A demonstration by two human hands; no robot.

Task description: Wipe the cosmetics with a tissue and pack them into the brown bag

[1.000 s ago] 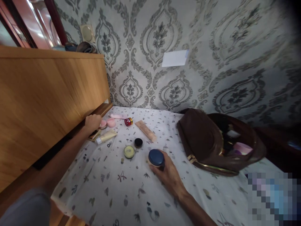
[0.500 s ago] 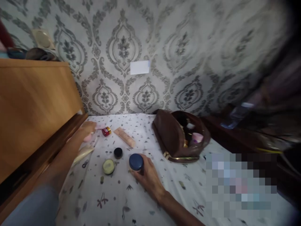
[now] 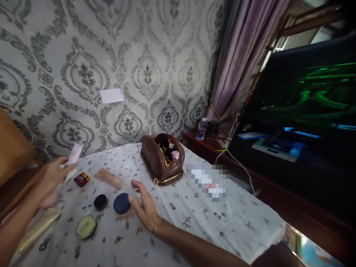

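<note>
My left hand [image 3: 57, 172] grips a small pale pink tube [image 3: 75, 153], raised above the cloth at the left. My right hand [image 3: 146, 205] is open, fingers apart, just right of a round jar with a dark blue lid [image 3: 121, 203]; whether the thumb touches it I cannot tell. Left of that jar lie a small black round pot [image 3: 100, 201] and a round green-topped container [image 3: 86, 226]. Behind them are a beige squeeze tube [image 3: 109, 177] and a small dark red jar with gold [image 3: 81, 179]. A yellowish tube [image 3: 39, 230] lies near my left forearm.
An unzipped brown leather bag [image 3: 155, 159] with cosmetics inside stands near the wall. A water bottle [image 3: 201, 129] sits on the dark red ledge behind a white cable [image 3: 243, 168]. A large monitor [image 3: 306, 111] stands at right, a wooden cabinet [image 3: 13, 141] at left.
My view has swung right. My left hand has lifted the pink tube off the cloth. My right hand has let go of the blue-lidded jar and opened beside it.
</note>
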